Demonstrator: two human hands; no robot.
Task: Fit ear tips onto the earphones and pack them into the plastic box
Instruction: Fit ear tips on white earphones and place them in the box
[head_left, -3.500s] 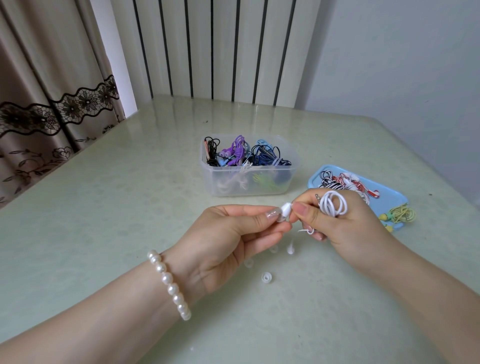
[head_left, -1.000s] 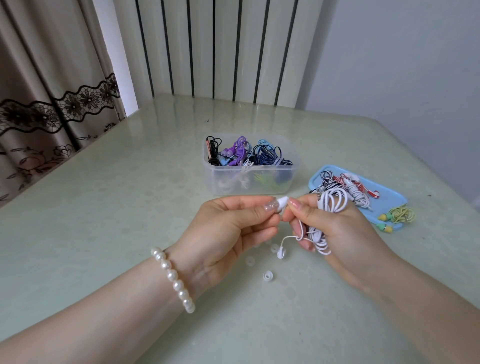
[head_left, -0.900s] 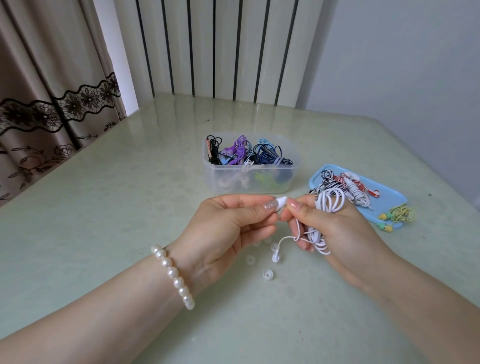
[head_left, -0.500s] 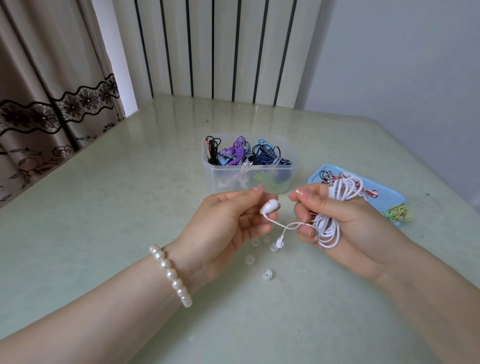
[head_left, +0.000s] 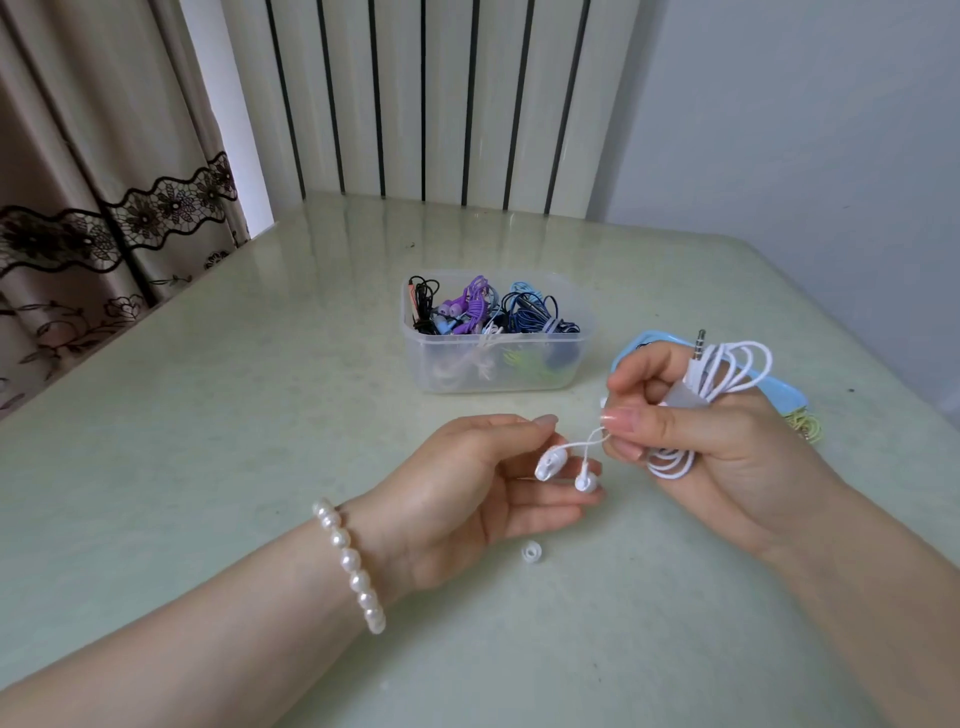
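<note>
My right hand (head_left: 727, 441) grips a coiled white earphone cable (head_left: 737, 369), its jack plug sticking up, and pinches the two leads near the thumb. Both white earbuds (head_left: 551, 462) hang from those leads in front of my left hand (head_left: 467, 483). That hand's fingers are relaxed and loosely spread beside the buds, and the lower bud (head_left: 583, 482) touches a fingertip. One loose white ear tip (head_left: 531, 552) lies on the table below the left hand. The clear plastic box (head_left: 587, 358) stands beyond the hands, filled with several coiled coloured earphones.
A blue lid (head_left: 784, 395) lies right of the box, mostly hidden by my right hand, with yellow-green earphones (head_left: 808, 428) at its edge. A pearl bracelet is on my left wrist. The pale green table (head_left: 234, 415) ends at a curtain on the left and a radiator behind.
My left hand has released the earbud it was pinching and opened. The hands have drawn apart, the right hand rose with the coil, and both buds now dangle from it.
</note>
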